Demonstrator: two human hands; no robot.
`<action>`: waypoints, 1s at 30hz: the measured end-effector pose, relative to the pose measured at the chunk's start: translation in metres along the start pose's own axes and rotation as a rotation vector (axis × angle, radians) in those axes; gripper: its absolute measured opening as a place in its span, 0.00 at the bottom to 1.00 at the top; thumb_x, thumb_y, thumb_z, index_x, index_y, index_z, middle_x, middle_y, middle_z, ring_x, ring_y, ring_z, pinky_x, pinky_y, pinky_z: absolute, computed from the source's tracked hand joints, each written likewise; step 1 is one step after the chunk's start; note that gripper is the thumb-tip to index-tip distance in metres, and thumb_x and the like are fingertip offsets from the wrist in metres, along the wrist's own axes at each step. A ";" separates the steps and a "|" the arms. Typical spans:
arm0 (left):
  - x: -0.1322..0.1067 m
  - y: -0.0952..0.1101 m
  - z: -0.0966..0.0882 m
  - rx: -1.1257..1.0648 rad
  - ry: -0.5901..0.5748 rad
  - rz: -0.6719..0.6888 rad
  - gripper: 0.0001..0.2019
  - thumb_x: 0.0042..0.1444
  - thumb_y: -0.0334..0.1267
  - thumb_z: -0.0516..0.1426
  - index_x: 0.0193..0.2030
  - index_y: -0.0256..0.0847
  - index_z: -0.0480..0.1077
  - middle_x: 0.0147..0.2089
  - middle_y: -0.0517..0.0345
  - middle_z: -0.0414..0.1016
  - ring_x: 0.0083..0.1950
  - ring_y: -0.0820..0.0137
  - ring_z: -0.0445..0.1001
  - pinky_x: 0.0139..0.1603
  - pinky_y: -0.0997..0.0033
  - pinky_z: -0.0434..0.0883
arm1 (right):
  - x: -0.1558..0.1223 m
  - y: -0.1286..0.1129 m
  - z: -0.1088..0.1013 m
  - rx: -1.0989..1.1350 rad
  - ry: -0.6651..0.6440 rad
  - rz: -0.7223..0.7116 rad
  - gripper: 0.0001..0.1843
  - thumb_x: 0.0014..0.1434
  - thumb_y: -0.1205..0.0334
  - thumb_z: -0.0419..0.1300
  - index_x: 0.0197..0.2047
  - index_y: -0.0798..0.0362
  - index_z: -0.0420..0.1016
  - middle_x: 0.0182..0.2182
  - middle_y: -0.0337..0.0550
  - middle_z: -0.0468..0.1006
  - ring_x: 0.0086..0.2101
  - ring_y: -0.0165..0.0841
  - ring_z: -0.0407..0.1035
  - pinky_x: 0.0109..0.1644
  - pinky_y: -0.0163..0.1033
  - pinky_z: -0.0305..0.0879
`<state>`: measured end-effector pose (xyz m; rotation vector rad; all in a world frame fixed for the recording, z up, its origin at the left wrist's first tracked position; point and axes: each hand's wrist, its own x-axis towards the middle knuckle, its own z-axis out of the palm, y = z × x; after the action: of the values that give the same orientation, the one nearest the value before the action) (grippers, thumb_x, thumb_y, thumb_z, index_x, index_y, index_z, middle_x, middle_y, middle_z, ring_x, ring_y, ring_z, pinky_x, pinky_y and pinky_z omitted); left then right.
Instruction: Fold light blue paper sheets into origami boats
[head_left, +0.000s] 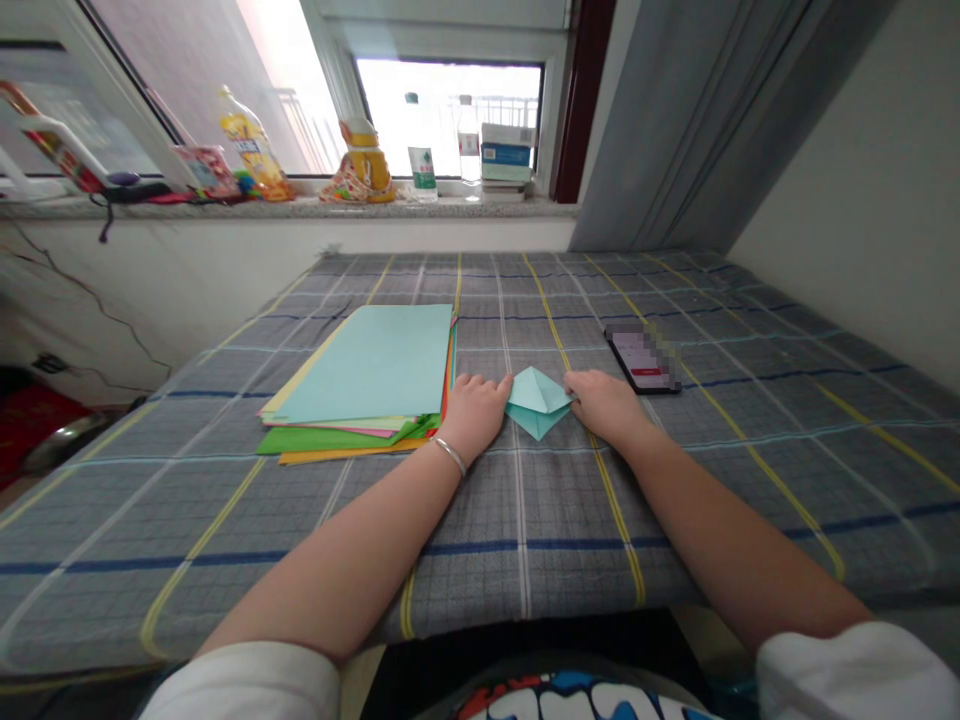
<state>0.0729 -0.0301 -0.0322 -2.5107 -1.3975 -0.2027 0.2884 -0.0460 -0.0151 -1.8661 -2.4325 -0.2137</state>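
If the folded paper (538,400) is taken as the hub of the clock, the entries run as follows, largest first.

Checked cloth (247,500): grey, striped yellow, white and blue; lies flat beneath the paper all round the dial.

Curtain (660,130): grey, hanging, 1 o'clock.

Windowsill (450,209): stone, 10 to 12 o'clock, bearing the containers.

Paper stack (367,370): pale blue sheet uppermost, green, yellow and orange edges below; 9 o'clock, just beside the left hand.

Juice bottle (255,150): clear, yellow label, amber toward the base; 10 o'clock.

Yellow container (367,165): pale top, patterned wrapper at its side; between 10 and 11; contents hidden.

Boxes (508,155): stacked, white and blue, just short of 12; contents hidden.

Two bottles: green-labelled bottle (422,165), 11 o'clock, and clear bottle (468,145), nearer 12; both upright, fill level cannot be told.

Pink packet (210,170): 10 o'clock, beside the juice bottle; contents hidden.

Left hand (478,408): 9 o'clock, thumb and fingers pinched together on the paper's near-side corner.

Right hand (600,403): 3 o'clock, fingertips pinched on the opposite corner.

Phone (643,360): face up, screen lit, between 2 and 3.

Folded paper: light blue, pointed, between both hands.

Bracelet (451,457): silver, left wrist, 8 o'clock.
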 end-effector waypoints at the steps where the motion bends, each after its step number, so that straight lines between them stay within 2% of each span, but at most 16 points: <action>1: 0.000 0.000 0.000 0.009 0.004 0.008 0.20 0.64 0.31 0.45 0.61 0.35 0.63 0.39 0.46 0.77 0.43 0.59 0.72 0.45 0.58 0.59 | -0.001 -0.002 0.000 0.010 0.018 -0.010 0.11 0.62 0.68 0.48 0.43 0.49 0.69 0.40 0.43 0.77 0.42 0.36 0.69 0.37 0.37 0.56; 4: 0.000 0.001 0.002 0.032 0.016 0.024 0.20 0.64 0.30 0.44 0.61 0.35 0.64 0.38 0.46 0.77 0.42 0.59 0.72 0.47 0.57 0.58 | -0.003 -0.007 0.000 0.019 0.085 -0.077 0.12 0.61 0.68 0.50 0.46 0.50 0.69 0.43 0.44 0.76 0.43 0.36 0.67 0.39 0.38 0.55; 7: 0.000 0.000 0.002 0.032 0.023 0.018 0.20 0.65 0.31 0.44 0.61 0.35 0.63 0.38 0.47 0.77 0.42 0.59 0.71 0.47 0.57 0.58 | -0.003 -0.009 -0.002 -0.036 0.120 -0.156 0.08 0.60 0.66 0.53 0.41 0.52 0.71 0.39 0.46 0.76 0.41 0.38 0.66 0.42 0.40 0.53; 10: -0.001 -0.001 0.002 0.016 0.015 -0.005 0.20 0.65 0.31 0.44 0.62 0.36 0.63 0.39 0.47 0.77 0.43 0.60 0.71 0.47 0.58 0.58 | -0.002 -0.005 -0.004 -0.098 0.122 -0.210 0.07 0.60 0.66 0.53 0.35 0.53 0.72 0.35 0.47 0.76 0.39 0.38 0.65 0.41 0.41 0.52; 14: -0.001 -0.001 0.001 0.007 -0.002 -0.020 0.20 0.65 0.31 0.44 0.62 0.36 0.63 0.39 0.47 0.77 0.43 0.60 0.71 0.47 0.57 0.58 | -0.001 0.001 -0.002 -0.119 0.085 -0.270 0.06 0.60 0.67 0.54 0.35 0.53 0.72 0.35 0.46 0.75 0.39 0.37 0.65 0.37 0.40 0.52; 22: -0.004 -0.001 -0.001 0.013 -0.025 -0.028 0.20 0.64 0.32 0.45 0.61 0.40 0.64 0.40 0.48 0.77 0.43 0.59 0.71 0.46 0.57 0.59 | -0.002 0.002 0.001 -0.010 0.016 -0.259 0.08 0.62 0.68 0.52 0.36 0.52 0.72 0.40 0.43 0.75 0.41 0.33 0.66 0.37 0.35 0.56; 26: -0.005 -0.001 -0.003 -0.013 -0.033 -0.044 0.20 0.64 0.32 0.45 0.61 0.43 0.65 0.39 0.48 0.76 0.43 0.59 0.71 0.45 0.57 0.59 | 0.000 0.002 0.002 0.019 -0.022 -0.231 0.08 0.62 0.69 0.52 0.34 0.53 0.71 0.37 0.43 0.76 0.40 0.33 0.67 0.42 0.35 0.58; 30: -0.006 0.000 -0.003 -0.010 0.012 -0.037 0.20 0.64 0.33 0.45 0.59 0.42 0.66 0.43 0.47 0.74 0.44 0.60 0.70 0.47 0.57 0.60 | -0.001 -0.002 0.000 0.004 -0.036 -0.171 0.09 0.63 0.70 0.50 0.36 0.53 0.71 0.38 0.44 0.77 0.42 0.35 0.68 0.41 0.35 0.60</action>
<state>0.0697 -0.0356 -0.0312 -2.4887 -1.4431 -0.2321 0.2864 -0.0475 -0.0153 -1.6753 -2.6158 -0.1853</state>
